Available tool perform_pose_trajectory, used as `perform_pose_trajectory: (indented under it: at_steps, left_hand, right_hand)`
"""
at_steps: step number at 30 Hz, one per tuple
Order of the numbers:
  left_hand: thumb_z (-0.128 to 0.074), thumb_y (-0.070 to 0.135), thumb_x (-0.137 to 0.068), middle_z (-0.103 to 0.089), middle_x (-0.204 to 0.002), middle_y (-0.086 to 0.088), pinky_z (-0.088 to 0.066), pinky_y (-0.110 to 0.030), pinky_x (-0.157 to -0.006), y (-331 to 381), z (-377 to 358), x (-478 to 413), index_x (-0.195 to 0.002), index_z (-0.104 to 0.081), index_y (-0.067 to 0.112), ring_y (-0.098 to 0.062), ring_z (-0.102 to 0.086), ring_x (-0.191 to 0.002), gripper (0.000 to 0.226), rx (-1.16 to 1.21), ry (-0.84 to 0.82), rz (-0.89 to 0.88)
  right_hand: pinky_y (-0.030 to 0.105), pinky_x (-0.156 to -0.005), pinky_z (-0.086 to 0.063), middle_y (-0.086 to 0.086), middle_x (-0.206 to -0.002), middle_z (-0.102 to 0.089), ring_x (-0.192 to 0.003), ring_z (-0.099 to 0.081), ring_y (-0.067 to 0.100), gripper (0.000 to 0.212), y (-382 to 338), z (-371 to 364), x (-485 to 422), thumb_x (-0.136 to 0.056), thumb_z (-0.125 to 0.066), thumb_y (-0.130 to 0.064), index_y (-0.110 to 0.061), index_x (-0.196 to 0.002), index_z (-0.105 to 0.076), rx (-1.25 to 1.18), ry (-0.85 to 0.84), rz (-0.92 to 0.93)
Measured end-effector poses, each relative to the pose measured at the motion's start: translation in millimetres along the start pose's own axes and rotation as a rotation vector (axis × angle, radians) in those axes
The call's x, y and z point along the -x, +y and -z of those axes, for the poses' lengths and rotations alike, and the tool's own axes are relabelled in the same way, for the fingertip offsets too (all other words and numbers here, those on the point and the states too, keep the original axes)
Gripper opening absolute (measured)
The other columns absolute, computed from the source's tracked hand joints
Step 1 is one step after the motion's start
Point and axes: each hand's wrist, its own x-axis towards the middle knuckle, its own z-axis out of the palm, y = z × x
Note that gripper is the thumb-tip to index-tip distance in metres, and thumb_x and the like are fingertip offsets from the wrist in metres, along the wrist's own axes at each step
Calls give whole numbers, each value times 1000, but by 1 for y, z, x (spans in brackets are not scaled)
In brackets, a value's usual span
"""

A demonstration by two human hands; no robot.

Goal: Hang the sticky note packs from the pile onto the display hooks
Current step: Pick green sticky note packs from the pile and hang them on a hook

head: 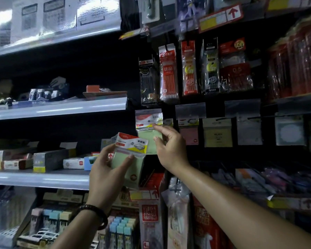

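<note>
While the right hand point(169, 147) pinches the hung pack point(147, 129), the left hand point(106, 169) grips the next pack point(128, 154), likely needing careful threading on in front.

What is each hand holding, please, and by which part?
The left hand grips a green pack by its body; the right hand pinches the hanging pack by its edge.

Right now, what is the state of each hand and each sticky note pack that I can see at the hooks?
left hand: grips the loose green pack.
loose green pack: held, tilted, not hung.
right hand: pinches the hanging green pack at its edge.
hanging green pack: upright in the hook row.
pink pack: hanging, untouched.
yellow pack: hanging, untouched.
</note>
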Motion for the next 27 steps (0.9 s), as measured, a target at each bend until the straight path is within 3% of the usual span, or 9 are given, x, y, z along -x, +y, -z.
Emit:
perform_pose_trajectory:
  at_steps: [5,9,11,13,14,17,20,24,27]
  left_hand:
    - [-86,27,-89,-78,-107,-3,-57,-28,-46,7,-4,-6,-130,-63,37,-23,-80,-79,47,57,10,28]
    - [-85,26,-90,-76,-106,-4,-53,-30,-42,9,-4,-12,-134,-63,34,-25,-79,-75,50,54,43,32]
    - [-85,25,-90,-75,-105,-4,-53,-31,-41,8,-4,-13,-135,-62,33,-24,-78,-72,51,58,39,31]
    - [-84,24,-91,-74,-106,-3,-54,-29,-42,7,-4,-13,-134,-61,34,-24,-79,-75,49,61,24,29]
    - [-83,23,-92,-74,-107,-3,-54,-28,-44,6,-5,-12,-133,-60,35,-24,-79,-78,48,63,11,32]
    - [-78,22,-96,-75,-109,-5,-57,-27,-46,2,-7,-13,-132,-59,36,-25,-80,-81,43,75,-16,36]
    - [-75,22,-99,-79,-114,-6,-63,-34,-57,-6,-10,-18,-133,-63,34,-23,-81,-88,37,99,-32,41]
    - [-69,25,-103,-75,-118,-3,-60,-26,-54,-8,-16,-19,-135,-61,33,-22,-78,-90,34,117,-41,77]
    - [-65,25,-106,-73,-116,-1,-49,-14,-45,-9,-21,-20,-134,-60,31,-16,-72,-84,29,115,-40,55]
  right_hand:
    - [8,-96,-48,-9,-117,-73,-105,-66,-5,36,0,2,-1,-94,-70,-2,-13,-127,-78,4,-18,0]
    - [23,-108,-52,-6,-130,-72,-120,-65,2,37,-3,2,-4,-97,-67,-4,-13,-132,-74,-25,-33,-89]
    - [16,-87,-57,-8,-127,-72,-95,-66,-10,41,-1,3,-3,-97,-65,-4,-16,-136,-72,-1,-61,-107]
    - [11,-58,-44,-8,-123,-71,-57,-55,-2,42,5,3,-3,-100,-64,-5,-17,-139,-70,61,-97,-129]
    - [13,-54,-40,-6,-125,-70,-52,-50,2,42,9,2,-4,-100,-64,-5,-18,-141,-70,91,-105,-140]
    - [24,-83,-55,1,-131,-66,-84,-63,12,52,17,2,-13,-101,-65,-7,-22,-150,-62,225,-156,-155]
    - [31,-119,-43,7,-153,-54,-137,-56,25,65,23,0,-25,-98,-66,-6,-26,-158,-51,295,-273,-259]
    - [16,-112,-28,9,-159,-45,-146,-48,25,71,24,2,-32,-98,-72,-16,-29,-162,-44,290,-374,-348]
    - [23,-104,-41,4,-136,-53,-125,-59,25,54,13,14,-18,-99,-67,-22,-25,-152,-58,372,-176,-220]
